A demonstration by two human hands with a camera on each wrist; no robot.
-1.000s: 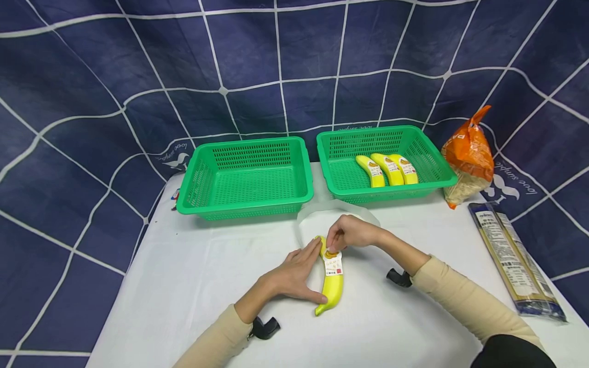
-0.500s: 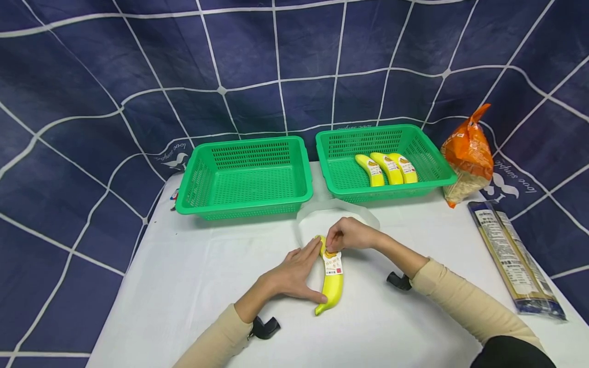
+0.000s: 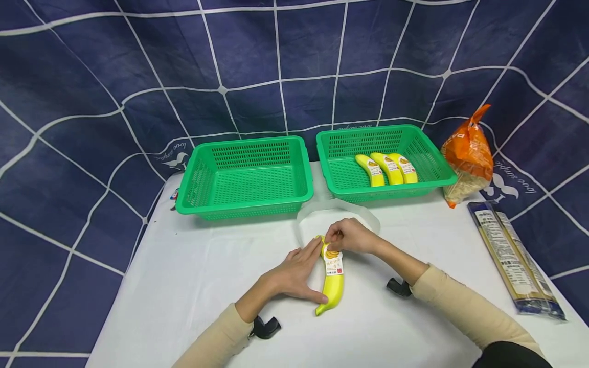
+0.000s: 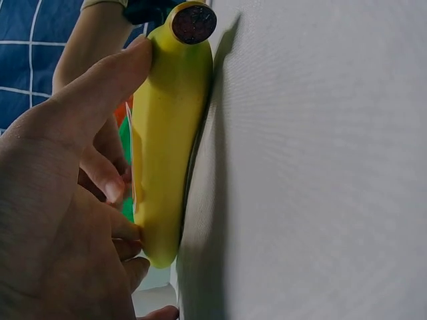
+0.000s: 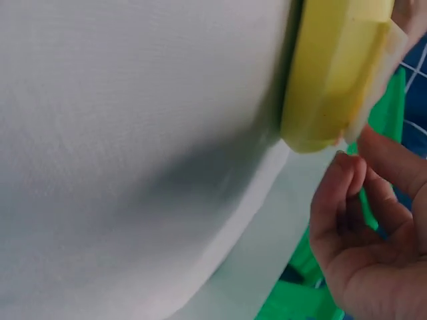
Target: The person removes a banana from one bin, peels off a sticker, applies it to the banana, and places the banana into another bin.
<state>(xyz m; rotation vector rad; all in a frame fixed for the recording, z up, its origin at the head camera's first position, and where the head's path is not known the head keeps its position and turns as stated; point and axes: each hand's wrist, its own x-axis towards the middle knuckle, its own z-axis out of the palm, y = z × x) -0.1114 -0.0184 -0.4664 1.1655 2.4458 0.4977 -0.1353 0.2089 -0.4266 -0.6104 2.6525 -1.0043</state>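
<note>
A yellow banana [image 3: 334, 291] lies lengthwise on the white table, a printed paper label [image 3: 333, 263] along its upper side. My left hand [image 3: 294, 273] rests along its left side, extended fingers at the far end and thumb near the stem. In the left wrist view the thumb [image 4: 110, 77] lies along the banana [image 4: 167, 127]. Curled fingers of my right hand [image 3: 352, 235] are at the far end of the label. In the right wrist view the thumb of the right hand [image 5: 373, 220] meets the label's end [image 5: 357, 127], with bent fingertips close below.
Behind the hands stand two green baskets: the left basket [image 3: 244, 210] and the right basket [image 3: 391, 192], which holds 3 labelled bananas [image 3: 394, 174]. A pale curved strip [image 3: 317, 206] lies beyond the banana. At right are an orange-topped bag [image 3: 469, 153] and flat packets [image 3: 515, 260].
My right fingers have shifted slightly away from me at the label's far end, and more of its banana picture shows. The left hand and the banana hold nearly still.
</note>
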